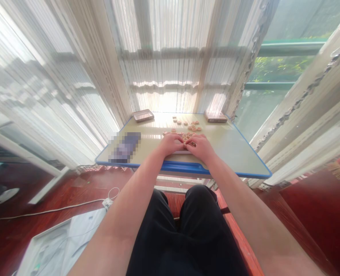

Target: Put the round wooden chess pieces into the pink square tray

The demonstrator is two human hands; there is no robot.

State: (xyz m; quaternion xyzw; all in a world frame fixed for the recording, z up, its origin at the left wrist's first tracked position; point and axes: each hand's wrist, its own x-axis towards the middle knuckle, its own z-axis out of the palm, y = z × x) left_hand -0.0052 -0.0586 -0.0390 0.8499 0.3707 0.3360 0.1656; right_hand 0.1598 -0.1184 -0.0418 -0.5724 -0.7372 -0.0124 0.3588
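Both hands rest on the table (238, 153), just past its near edge, with the fingertips meeting.

- The left hand (171, 145) has its fingers bent and closed up, tips against the near side of a heap of wooden discs (187, 137).
- The right hand (201, 148) is curled the same way, with one disc showing under its fingertips.
- Whether either hand pinches a disc or only presses on it cannot be told.

The two hands wall in the heap from the near side, probably to keep the discs bunched.

Loose discs (194, 126) lie beyond the fingertips. Farther off, a shallow tray (143, 115) sits to the left and a flat box (215, 117) to the right, both well apart from the fingers.
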